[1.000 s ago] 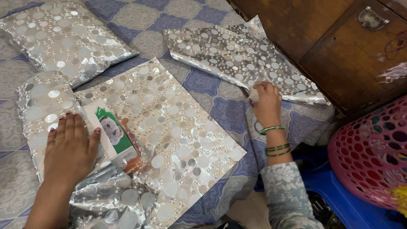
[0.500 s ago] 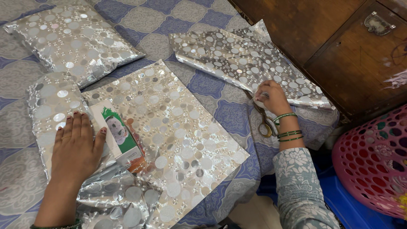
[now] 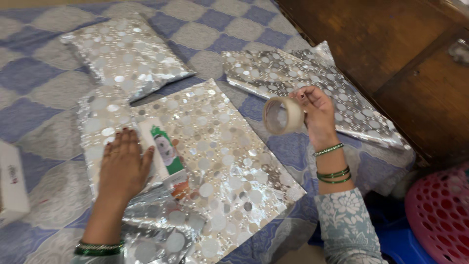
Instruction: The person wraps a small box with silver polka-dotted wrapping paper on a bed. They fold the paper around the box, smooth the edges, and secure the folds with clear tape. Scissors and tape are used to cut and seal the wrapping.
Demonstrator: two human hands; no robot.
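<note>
Blue and grey patterned bedding (image 3: 44, 93) is lying under everything, with the left hand (image 3: 124, 168) pressing flat and open on silver dotted wrapping paper (image 3: 220, 161) beside a green and white box (image 3: 163, 151). Beyond it, the right hand (image 3: 315, 112) is gripping a roll of clear tape (image 3: 282, 115) above the bedding. Farther off, a wrapped silver parcel (image 3: 124, 54) and another silver sheet (image 3: 303, 83) are resting near dark wooden furniture (image 3: 381, 44).

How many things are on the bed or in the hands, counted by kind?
Silver wrapped parcels: 1, at the top
Silver wrapping sheets: 2, one under the box, one at the right
Green and white box under the left hand: 1
White box at the left edge: 1
Tape roll in the right hand: 1
Total: 6
</note>
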